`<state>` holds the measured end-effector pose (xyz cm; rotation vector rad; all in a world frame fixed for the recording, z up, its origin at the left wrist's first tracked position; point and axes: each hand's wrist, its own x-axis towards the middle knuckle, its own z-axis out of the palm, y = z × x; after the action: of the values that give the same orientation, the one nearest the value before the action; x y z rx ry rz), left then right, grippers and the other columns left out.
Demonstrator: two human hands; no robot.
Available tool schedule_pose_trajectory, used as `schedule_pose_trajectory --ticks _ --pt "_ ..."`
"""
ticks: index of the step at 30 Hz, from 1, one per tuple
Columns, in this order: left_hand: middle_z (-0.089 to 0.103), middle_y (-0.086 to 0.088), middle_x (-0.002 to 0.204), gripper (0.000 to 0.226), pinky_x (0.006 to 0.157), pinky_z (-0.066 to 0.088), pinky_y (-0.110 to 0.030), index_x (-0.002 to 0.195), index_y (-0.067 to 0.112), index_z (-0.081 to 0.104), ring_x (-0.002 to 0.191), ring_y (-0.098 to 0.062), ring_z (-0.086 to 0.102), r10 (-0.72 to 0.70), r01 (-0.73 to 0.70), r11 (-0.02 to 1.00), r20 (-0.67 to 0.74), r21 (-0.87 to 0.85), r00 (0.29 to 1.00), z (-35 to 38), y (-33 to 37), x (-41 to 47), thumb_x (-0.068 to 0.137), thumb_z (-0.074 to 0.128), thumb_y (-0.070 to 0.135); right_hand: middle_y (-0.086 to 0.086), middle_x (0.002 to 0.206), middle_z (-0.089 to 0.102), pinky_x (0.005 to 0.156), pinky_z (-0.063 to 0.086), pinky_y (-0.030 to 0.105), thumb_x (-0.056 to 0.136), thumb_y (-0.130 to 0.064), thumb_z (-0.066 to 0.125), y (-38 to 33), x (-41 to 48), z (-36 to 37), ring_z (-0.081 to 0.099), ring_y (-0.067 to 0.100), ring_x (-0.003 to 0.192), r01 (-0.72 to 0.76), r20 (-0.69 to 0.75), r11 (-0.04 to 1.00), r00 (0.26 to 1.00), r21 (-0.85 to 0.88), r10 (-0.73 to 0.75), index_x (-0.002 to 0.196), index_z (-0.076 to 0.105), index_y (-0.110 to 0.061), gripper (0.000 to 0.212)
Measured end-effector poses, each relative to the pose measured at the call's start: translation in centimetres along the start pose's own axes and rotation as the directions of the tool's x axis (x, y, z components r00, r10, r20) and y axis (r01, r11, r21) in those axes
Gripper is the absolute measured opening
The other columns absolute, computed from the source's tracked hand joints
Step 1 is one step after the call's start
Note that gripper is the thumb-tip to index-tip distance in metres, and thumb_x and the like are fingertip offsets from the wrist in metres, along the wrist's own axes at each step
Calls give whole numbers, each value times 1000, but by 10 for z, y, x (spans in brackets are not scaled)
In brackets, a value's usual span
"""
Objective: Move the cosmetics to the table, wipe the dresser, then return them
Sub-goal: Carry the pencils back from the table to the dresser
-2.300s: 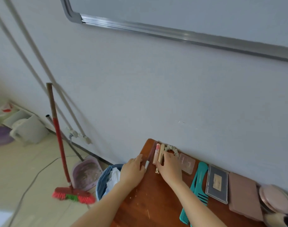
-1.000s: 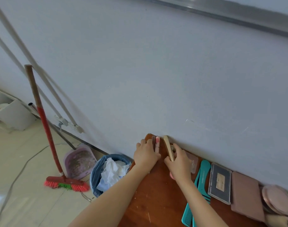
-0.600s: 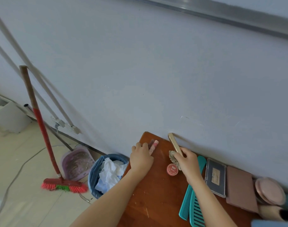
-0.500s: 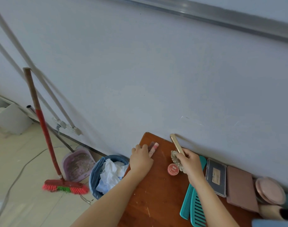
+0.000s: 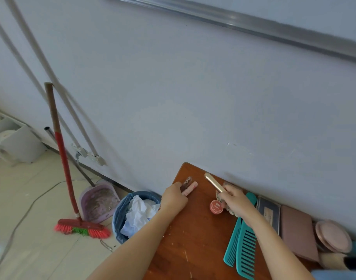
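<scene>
Compared with half a second ago, little differs: the left hand (image 5: pixel 174 198) remains closed around the pink tube (image 5: pixel 190 188) and the darker tube (image 5: pixel 185 182) beside it, near the far left corner of the tabletop (image 5: pixel 195 235). The right hand (image 5: pixel 235 203) keeps its closed grip on the gold stick (image 5: pixel 214 183), whose free end points up and away toward the wall, with a pale beaded piece (image 5: pixel 218 197) bunched under the fingers. More than two seconds ago both hands were pressed together over these items close to the wall; now they sit apart, with bare wood between them.

Just left of the right hand, touching its thumb side, lies a small round red tin (image 5: pixel 216 207). Under the right wrist run two teal combs (image 5: pixel 242 247), which the forearm partly covers. Beyond the right hand along the wall lie a dark flat palette (image 5: pixel 268 213), a mauve palette (image 5: pixel 298 233) and a round pink compact (image 5: pixel 333 236), each just beside the next.

Off the tabletop edge below the left hand stands a blue bin (image 5: pixel 120 217) holding crumpled white paper. Further left a lilac dustpan (image 5: pixel 99 203) and a red-handled broom (image 5: pixel 64 162) lean against the wall.
</scene>
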<state>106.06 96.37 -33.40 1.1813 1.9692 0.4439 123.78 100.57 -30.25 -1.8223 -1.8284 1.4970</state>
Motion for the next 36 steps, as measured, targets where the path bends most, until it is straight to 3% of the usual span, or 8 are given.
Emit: schedule_pose_trajectory --ticks 2,6,8,15,23,28,31,36 --pt "50 3 78 14 56 36 -20 92 13 48 79 -16 49 -20 23 993 29 -112 999 -3 -1 -1 80 54 10 -1 66 52 55 34 20 89 -20 48 3 1 2 45 6 56 -3 20 1000 1000 -19 3 96 58 -17 13" --pt "57 5 87 33 68 46 -20 113 14 54 80 -13 55 -10 46 915 93 -402 996 -8 0 -7 81 61 14 -3 72 51 57 35 19 91 -21 50 6 1 7 47 5 62 36 -25 999 999 -14 -36 101 55 -20 12" --pt "56 5 85 33 67 45 -20 114 15 54 77 -12 54 11 39 910 117 -413 993 -6 -1 -9 82 61 15 -2 72 50 57 36 19 91 -21 50 7 0 8 47 5 62 55 -50 998 997 -16 -56 103 55 -19 13" --pt "52 2 69 12 54 40 -19 87 20 52 59 -9 47 -30 119 846 177 -520 984 -2 -1 -13 82 61 14 1 74 51 56 37 20 91 -22 49 15 -2 12 48 8 62 57 -117 998 992 17 -55 109 54 -17 19" --pt "53 -5 63 18 43 37 -21 78 13 50 46 -13 44 -35 116 749 135 -652 990 -4 2 -17 83 48 -5 5 92 52 53 35 18 90 -23 50 12 -13 5 49 7 63 117 -190 993 976 24 -110 113 52 -22 23" --pt "51 -2 66 14 50 39 -22 85 16 51 54 -12 46 -137 148 877 57 -456 989 11 -4 -19 86 46 3 -2 86 53 53 36 16 91 -21 48 10 -23 14 51 6 63 110 -187 980 972 -168 -141 116 47 -19 24" --pt "51 3 74 5 61 42 -21 90 17 49 65 -9 49 -62 50 956 -33 -289 998 20 -7 -22 87 52 18 -3 77 50 50 33 15 92 -20 47 11 -28 15 48 6 59 75 -221 983 969 -167 -112 117 45 -18 26" --pt "55 -2 108 44 71 44 -22 116 17 45 89 -14 56 -18 1 992 -135 -125 991 38 7 -24 81 64 33 -7 72 47 52 33 17 93 -21 45 13 -35 12 46 6 60 81 -258 987 959 -142 -116 110 48 -18 17"
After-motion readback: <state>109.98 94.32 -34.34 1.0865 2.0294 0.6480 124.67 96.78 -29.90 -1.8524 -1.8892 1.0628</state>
